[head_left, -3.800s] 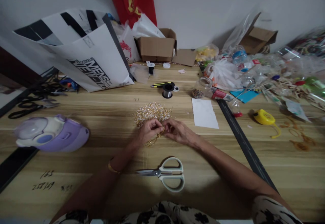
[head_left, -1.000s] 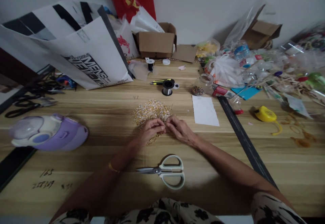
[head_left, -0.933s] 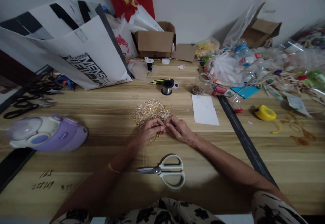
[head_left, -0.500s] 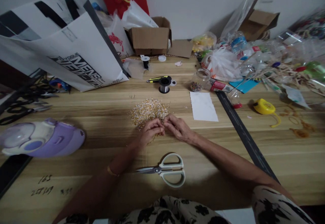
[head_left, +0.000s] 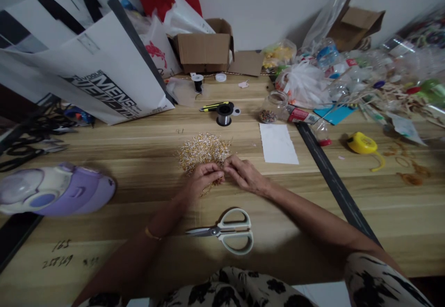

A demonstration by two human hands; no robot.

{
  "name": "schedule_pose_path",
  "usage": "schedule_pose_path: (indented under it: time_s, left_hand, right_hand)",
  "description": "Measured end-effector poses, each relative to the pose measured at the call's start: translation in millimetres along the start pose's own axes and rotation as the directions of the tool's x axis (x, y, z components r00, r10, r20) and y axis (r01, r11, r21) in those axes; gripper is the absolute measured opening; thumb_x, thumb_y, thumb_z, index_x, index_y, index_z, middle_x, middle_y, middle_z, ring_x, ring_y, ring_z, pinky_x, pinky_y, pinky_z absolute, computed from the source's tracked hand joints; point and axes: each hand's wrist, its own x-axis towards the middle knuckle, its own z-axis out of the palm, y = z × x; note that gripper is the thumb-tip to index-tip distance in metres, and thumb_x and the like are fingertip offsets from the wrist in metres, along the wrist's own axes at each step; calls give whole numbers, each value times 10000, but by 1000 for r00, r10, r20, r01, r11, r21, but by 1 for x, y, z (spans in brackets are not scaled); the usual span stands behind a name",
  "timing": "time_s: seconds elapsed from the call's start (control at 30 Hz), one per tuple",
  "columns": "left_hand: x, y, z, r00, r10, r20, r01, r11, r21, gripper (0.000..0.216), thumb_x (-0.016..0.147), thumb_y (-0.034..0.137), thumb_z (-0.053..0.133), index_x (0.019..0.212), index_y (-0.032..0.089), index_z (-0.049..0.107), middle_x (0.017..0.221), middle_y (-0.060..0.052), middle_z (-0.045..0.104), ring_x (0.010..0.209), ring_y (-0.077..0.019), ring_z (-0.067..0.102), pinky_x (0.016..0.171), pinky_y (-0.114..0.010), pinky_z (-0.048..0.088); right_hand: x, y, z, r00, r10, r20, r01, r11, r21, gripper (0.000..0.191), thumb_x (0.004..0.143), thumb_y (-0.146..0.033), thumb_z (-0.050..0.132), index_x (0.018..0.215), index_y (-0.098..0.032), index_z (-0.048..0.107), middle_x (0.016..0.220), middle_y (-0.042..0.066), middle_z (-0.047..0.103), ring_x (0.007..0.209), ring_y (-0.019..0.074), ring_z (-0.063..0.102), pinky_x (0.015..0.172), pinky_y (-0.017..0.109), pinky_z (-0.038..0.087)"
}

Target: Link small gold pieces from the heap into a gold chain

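Observation:
A loose heap of thin gold and silver wire-like strands (head_left: 201, 151) lies on the wooden table in front of me. At its near edge, my left hand (head_left: 205, 177) is closed, thumb against fingers in a pinch. My right hand (head_left: 245, 175) meets it from the right, fingertips also pinched together. Whatever sits between the fingertips is too small to make out. Closer to me rests a pair of scissors (head_left: 222, 231) with pale handles, blades toward the left.
Beyond the heap stand a spool of wire (head_left: 225, 113) and a yellow-black utility knife (head_left: 212, 106). A glass jar of beads (head_left: 273, 107) and white paper (head_left: 278, 143) lie right. A purple-white device (head_left: 69, 188) sits left; a yellow tape measure (head_left: 362, 143) lies far right.
Both hands stay almost in place at the heap, with only slight finger movement. The whole view has shifted a little.

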Motion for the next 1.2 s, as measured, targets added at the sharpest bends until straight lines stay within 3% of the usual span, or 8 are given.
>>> schedule_pose_path:
  time_s: [0.33,0.6,0.77,0.9,0.97,1.03,1.13,1.2]
  left_hand:
    - [-4,3,-3,993,-59,107,68,994,-86,228,686,334,694,742,125,621,647,-3,600,601,-100,535,618,-227,414]
    - [-2,-1,-3,991,-70,112,92,974,-208,214,634,310,703,675,143,574,567,15,570,540,-91,512,571,-226,390]
    - [-2,2,-5,990,-104,91,123,964,-234,185,638,266,686,667,140,553,557,19,554,525,-84,505,542,-216,386]
    - [-4,3,-8,991,-122,46,130,958,-256,173,658,261,674,678,145,548,576,24,537,530,-79,508,524,-203,384]
    - [-4,1,-10,994,-99,43,107,962,-253,160,674,260,664,683,145,554,584,20,540,532,-76,508,522,-198,379]
    - [-4,-1,-11,996,-76,40,83,965,-249,149,688,261,656,690,145,562,592,16,545,540,-76,509,527,-197,380]
    - [-3,-3,-12,996,-83,36,89,962,-258,155,688,270,658,700,147,565,603,17,543,550,-80,514,538,-202,390]
    - [-2,-4,-13,995,-92,36,99,959,-267,163,682,275,665,703,149,563,612,18,544,553,-81,515,543,-206,393]
  right_hand:
    - [0,0,-5,994,-60,86,69,992,-107,103,959,-252,347,914,-195,421,740,24,524,598,133,479,572,241,380]
    - [3,-4,-6,996,46,76,-42,998,-53,112,948,-255,370,904,-186,447,757,12,510,633,122,464,601,234,378]
    - [11,-3,-13,981,110,161,-95,991,-97,121,944,-239,383,898,-173,475,721,2,511,606,118,453,585,241,377]
    - [8,-12,-30,994,104,40,-92,969,-230,121,917,-228,443,1016,-169,479,954,80,553,702,142,516,622,273,418]
    - [-1,-27,-36,993,121,15,-111,945,-306,149,916,-237,451,1048,-170,471,956,87,556,684,145,525,594,274,418]
    - [-14,-48,-36,978,141,153,-75,924,-376,132,930,-255,433,1019,-175,489,843,60,572,639,146,524,558,270,409]
    - [-35,-79,-20,894,89,439,99,916,-388,145,939,-256,417,963,-186,542,825,62,598,665,156,552,575,278,432]
    - [-48,-93,-5,846,68,530,161,913,-375,149,915,-237,458,1020,-181,549,913,77,618,778,179,580,650,298,470]
